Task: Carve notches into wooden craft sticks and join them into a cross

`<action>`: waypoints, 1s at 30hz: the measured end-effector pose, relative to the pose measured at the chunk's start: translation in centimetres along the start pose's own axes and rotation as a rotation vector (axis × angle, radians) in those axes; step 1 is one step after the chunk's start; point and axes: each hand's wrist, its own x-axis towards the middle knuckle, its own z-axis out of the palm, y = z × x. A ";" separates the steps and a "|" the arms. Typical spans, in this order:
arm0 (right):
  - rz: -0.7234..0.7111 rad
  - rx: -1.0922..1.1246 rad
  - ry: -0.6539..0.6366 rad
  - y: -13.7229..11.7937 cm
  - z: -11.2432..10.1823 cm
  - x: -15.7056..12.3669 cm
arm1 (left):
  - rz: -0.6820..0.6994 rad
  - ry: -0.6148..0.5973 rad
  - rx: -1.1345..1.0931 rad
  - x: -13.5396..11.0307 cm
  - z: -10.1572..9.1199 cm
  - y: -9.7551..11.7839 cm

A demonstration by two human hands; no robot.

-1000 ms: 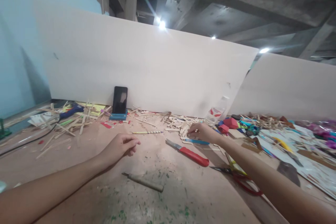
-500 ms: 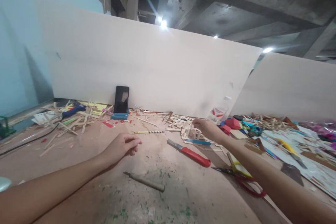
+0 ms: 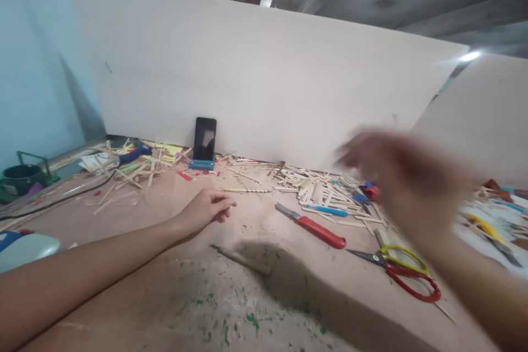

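My left hand (image 3: 208,210) lies on the wooden table, fingers loosely bent and slightly apart, with nothing seen in them. Just beyond it is a yellow-and-white patterned pencil (image 3: 247,191). My right hand (image 3: 406,176) is raised over the right side, smeared by motion; its fingers and anything in them cannot be made out. Below it lie scissors (image 3: 381,260) with yellow and red handles. A red-handled knife (image 3: 319,231), a blue-handled tool (image 3: 328,210) and a pile of wooden craft sticks (image 3: 317,190) are to its left. A wooden-handled carving tool (image 3: 243,260) lies nearer me, in shadow.
A phone (image 3: 205,140) stands in a blue holder against the white partition (image 3: 264,82). At the left are a blue glue gun (image 3: 134,154), its cord, scattered sticks and a green container (image 3: 25,176). A yellow-handled cutter (image 3: 489,231) lies at the right.
My right hand has lifted from the craft sticks and come up and back towards me, blurring. The plastic bottle no longer shows. My left hand keeps its pose while the view has shifted.
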 end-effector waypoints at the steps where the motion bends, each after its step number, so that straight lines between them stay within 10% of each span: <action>1: -0.015 0.006 -0.094 -0.5 2.6 -2.5 | 0.003 0.003 -0.001 0.0 0.0 0.0; 4: -0.027 0.015 -0.371 -0.9 7.4 -8.3 | 0.007 0.006 -0.010 0.3 0.1 -0.1; 8: 0.146 -0.056 -0.410 -0.2 6.8 -10.6 | -0.002 -0.007 -0.031 0.5 -0.1 -0.3; 19: 0.183 -0.128 -0.639 3.7 5.8 -9.5 | 0.009 -0.006 -0.009 0.2 -0.1 0.0; 30: 0.254 -0.325 -0.648 14.8 6.2 -2.9 | -0.005 0.007 0.002 0.0 -0.2 -0.2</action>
